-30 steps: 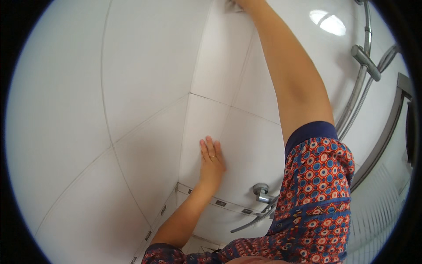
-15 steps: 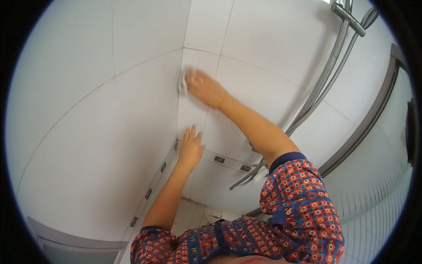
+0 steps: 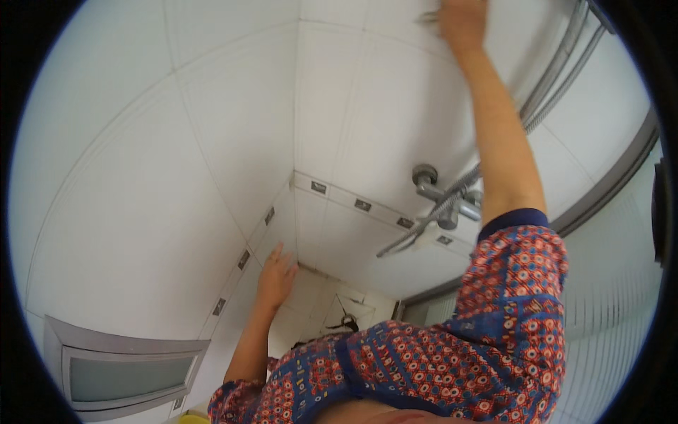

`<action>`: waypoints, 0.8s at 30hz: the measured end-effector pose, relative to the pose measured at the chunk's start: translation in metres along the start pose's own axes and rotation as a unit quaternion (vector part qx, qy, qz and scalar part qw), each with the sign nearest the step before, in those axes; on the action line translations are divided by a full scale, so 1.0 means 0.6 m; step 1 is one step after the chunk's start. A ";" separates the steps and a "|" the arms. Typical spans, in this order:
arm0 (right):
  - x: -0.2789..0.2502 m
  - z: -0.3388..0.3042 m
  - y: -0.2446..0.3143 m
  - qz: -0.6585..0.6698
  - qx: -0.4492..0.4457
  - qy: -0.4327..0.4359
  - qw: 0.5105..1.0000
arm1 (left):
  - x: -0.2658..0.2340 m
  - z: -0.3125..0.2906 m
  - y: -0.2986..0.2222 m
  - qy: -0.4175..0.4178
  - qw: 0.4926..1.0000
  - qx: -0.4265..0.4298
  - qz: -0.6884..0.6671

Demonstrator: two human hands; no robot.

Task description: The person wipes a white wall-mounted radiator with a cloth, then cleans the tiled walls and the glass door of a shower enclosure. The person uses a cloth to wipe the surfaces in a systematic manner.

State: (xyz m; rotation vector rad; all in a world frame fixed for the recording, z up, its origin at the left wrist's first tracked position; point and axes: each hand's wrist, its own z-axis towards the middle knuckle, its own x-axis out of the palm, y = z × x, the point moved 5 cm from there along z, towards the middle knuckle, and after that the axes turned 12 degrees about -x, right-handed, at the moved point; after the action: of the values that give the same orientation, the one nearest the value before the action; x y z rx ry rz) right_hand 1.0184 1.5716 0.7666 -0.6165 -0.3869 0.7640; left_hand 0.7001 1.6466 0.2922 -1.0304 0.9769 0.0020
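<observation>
My right hand (image 3: 462, 25) is high at the top edge of the view, against the white tiled wall (image 3: 395, 92). Its fingers are partly cut off and blurred. A small grey-white cloth (image 3: 427, 18) pokes out on its left side, gripped in the hand. Lower down, my left hand (image 3: 276, 277) holds nothing, with its fingers apart. It hovers near the wall corner, below the patterned tile strip (image 3: 268, 216); whether it touches the wall I cannot tell.
A shower mixer tap (image 3: 448, 201) juts from the wall beneath my right forearm, with a metal hose and riser pipe (image 3: 558, 60) at the right. A glass door (image 3: 614, 283) curves along the right side. A grey-framed window (image 3: 127, 371) is at the lower left.
My right hand has moved from the wall corner up and to the right with the cloth. My left hand has dropped lower and slightly left. The view has shifted downward.
</observation>
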 end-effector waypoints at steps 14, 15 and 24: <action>-0.082 -0.318 0.445 0.714 0.265 0.467 0.449 | 0.022 0.046 -0.128 0.052 0.875 -0.076 -0.474; -0.115 -0.305 0.468 0.720 0.257 0.475 0.436 | 0.009 0.047 -0.139 0.107 0.806 -0.121 -0.570; -0.225 -0.360 0.571 0.748 0.590 0.303 -0.016 | -0.002 0.042 -0.155 -0.073 0.987 0.012 -0.141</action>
State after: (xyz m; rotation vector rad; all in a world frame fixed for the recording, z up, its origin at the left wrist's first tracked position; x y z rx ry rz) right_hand 0.8651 1.5832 0.3682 -0.8078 -2.1222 -2.0031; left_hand 0.7560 1.6137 0.3637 -1.1231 0.6916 -0.1650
